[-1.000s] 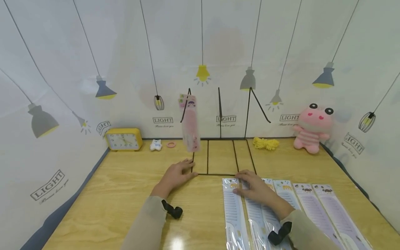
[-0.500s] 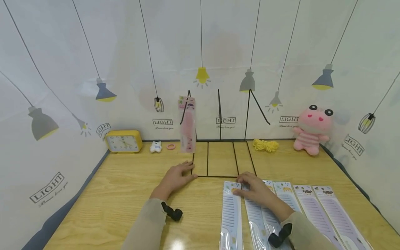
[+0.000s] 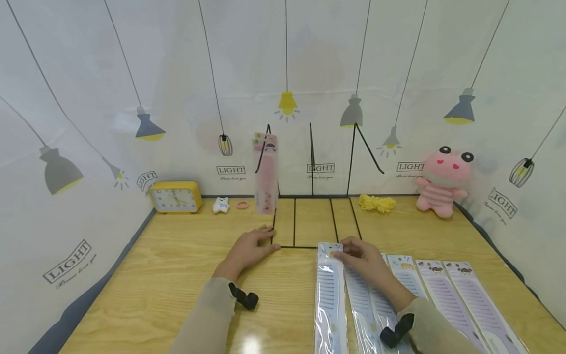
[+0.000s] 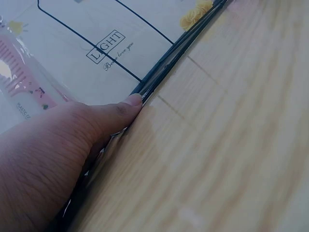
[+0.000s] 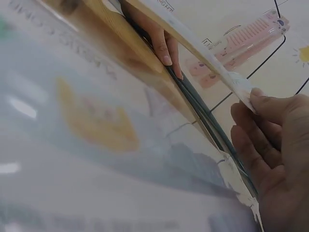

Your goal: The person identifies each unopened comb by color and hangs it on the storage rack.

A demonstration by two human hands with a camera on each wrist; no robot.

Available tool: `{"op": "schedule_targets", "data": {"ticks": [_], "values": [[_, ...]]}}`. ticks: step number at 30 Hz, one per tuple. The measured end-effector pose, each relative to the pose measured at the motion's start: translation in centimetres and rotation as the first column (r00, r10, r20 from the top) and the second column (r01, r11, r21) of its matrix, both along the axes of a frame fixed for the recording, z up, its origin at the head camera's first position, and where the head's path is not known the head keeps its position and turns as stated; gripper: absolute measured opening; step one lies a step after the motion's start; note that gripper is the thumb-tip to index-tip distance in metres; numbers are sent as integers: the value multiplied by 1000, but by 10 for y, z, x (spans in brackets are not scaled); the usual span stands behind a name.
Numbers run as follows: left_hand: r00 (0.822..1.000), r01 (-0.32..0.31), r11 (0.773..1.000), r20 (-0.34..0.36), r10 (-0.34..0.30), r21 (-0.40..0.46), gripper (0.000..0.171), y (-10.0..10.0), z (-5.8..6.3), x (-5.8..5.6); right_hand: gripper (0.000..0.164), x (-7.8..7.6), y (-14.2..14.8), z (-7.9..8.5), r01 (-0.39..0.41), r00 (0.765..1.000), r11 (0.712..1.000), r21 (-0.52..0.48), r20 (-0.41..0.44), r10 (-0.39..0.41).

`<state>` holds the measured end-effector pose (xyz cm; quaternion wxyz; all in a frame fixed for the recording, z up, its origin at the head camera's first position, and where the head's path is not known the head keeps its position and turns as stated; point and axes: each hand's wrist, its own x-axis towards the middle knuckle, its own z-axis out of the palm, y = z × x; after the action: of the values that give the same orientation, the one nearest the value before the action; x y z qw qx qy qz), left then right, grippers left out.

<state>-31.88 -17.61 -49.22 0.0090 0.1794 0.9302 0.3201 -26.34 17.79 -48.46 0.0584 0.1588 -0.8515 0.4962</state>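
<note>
A comb in a clear package with a pale blue card has its top end pinched between the thumb and fingers of my right hand. That end is tilted up off the table in the right wrist view. My left hand rests at the front left corner of the black wire rack, fingers fairly straight, thumb lying against the wire. From the rack's left hook hang pink packaged combs. Beneath and beside my right hand lie more blue packaged combs, partly hidden by the hand and sleeve.
Two purple packaged combs lie at the right. Along the back stand a yellow clock, a small white bear figure, a pink ring, a yellow yarn bundle and a pink plush frog.
My right hand has lifted the top end of the nearest blue packaged comb off the table, slightly up and to the right. The left hand has stayed on the rack.
</note>
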Motion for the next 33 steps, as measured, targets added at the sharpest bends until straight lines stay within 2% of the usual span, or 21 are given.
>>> {"op": "schedule_targets", "data": {"ticks": [4, 7, 10, 13, 20, 24, 33], "values": [[1000, 1, 1000, 10, -1, -7, 64, 0, 0, 1, 31, 1, 0, 2, 64, 993, 994, -90, 103, -54], [1000, 0, 1000, 9, 0, -10, 64, 0, 0, 1, 34, 1, -1, 2, 116, 976, 979, -169, 201, -81], [1000, -2, 1000, -2, 2, -16, 64, 0, 0, 0, 33, 0, -1, 4, 157, 956, 944, -289, 284, -71], [1000, 2, 1000, -13, -3, -19, 64, 1, 1, 0, 32, 1, -1, 6, 182, 945, 906, -382, 324, -54], [1000, 5, 1000, -13, -5, -13, 63, 1, 4, 2, 31, 3, -4, 11, 194, 936, 869, -454, 351, -26], [1000, 8, 1000, -14, -8, -13, 64, 1, 4, 3, 28, 5, -6, 19, 194, 939, 862, -468, 343, -25], [1000, 5, 1000, -14, -5, -5, 62, 1, 5, 4, 30, 8, -11, 51, 49, 982, 872, -487, 182, 47]]}}
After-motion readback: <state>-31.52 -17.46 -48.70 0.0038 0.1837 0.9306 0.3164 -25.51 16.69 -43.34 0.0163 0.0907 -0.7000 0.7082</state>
